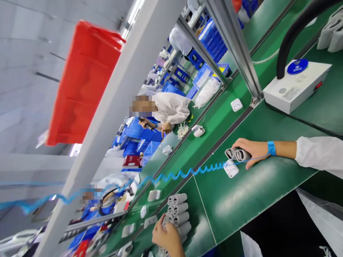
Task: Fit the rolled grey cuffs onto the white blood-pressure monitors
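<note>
My right hand [253, 150], with a blue wrist strap, is curled around a pair of grey hollow oval sleeves [242, 155] standing on the green bench. Just in front of them lies a flat white square piece with dark curved markings [232, 171]. Lower left, my left hand [167, 237] has its fingers bent around the far side of a stack of the same grey sleeves [180, 208], and it touches several of them. Its palm and part of the stack are hidden.
A blue coiled cord [182, 174] runs from the wrist strap across the view. On the right stands a white box with a black hose [297, 84]. A conveyor belt [214, 130] carries white pieces. A co-worker [171, 107] sits opposite, and a red bin [83, 82] hangs above.
</note>
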A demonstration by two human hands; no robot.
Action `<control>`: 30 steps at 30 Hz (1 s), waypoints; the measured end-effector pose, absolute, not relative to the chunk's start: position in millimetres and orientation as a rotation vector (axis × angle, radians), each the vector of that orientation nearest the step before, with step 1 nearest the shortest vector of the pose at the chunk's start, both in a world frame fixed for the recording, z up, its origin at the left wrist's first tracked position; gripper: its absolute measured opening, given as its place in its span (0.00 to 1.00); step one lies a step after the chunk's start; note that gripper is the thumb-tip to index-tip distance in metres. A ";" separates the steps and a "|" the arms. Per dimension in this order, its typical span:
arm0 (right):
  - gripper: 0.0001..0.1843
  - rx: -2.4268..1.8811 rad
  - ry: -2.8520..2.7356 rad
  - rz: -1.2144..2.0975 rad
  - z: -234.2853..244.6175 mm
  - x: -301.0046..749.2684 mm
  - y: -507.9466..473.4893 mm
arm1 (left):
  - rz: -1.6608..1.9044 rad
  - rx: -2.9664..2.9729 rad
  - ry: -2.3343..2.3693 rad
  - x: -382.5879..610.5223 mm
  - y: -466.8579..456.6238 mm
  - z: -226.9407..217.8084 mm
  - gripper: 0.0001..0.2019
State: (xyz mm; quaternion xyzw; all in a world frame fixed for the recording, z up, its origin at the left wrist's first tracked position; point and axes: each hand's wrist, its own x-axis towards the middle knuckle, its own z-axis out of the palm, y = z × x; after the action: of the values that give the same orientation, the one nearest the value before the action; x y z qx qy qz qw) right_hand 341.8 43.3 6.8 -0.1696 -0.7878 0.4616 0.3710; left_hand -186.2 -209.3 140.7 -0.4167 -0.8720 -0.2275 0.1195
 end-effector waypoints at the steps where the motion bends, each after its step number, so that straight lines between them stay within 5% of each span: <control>1: 0.45 -0.425 -2.046 1.157 6.1 339.9 41.8 | -0.758 -1.318 -2.503 -168.2 -197.8 140.4 0.18; 4: 0.31 -0.429 -2.083 1.143 3.9 337.9 47.0 | -0.925 -1.903 -2.501 -90.8 -148.4 128.4 0.21; 8: 0.32 -0.435 -2.079 1.198 4.0 344.6 58.2 | -0.830 -2.684 -2.201 27.6 -65.5 98.2 0.31; 11: 0.33 -0.491 -2.067 1.271 8.5 351.2 64.3 | -0.790 -2.984 -2.005 85.9 -12.8 80.1 0.25; 17: 0.29 -0.822 -1.470 1.458 23.3 387.1 88.2 | -0.967 -2.953 -1.903 107.8 29.7 59.3 0.19; 22: 0.35 -0.809 -0.856 1.528 27.3 424.1 102.7 | -0.985 -2.921 -1.868 131.8 48.7 48.4 0.26; 30: 0.38 -0.895 -0.968 1.426 28.3 428.3 67.3 | -0.954 -2.774 -1.808 155.2 43.8 49.3 0.44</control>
State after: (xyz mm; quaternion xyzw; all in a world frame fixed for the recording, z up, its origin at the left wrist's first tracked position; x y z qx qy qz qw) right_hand 428.3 67.3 28.3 -0.3805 -0.4116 0.6062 0.5641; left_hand 155.2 43.8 49.3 -0.7958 -0.5186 -0.2735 -0.1515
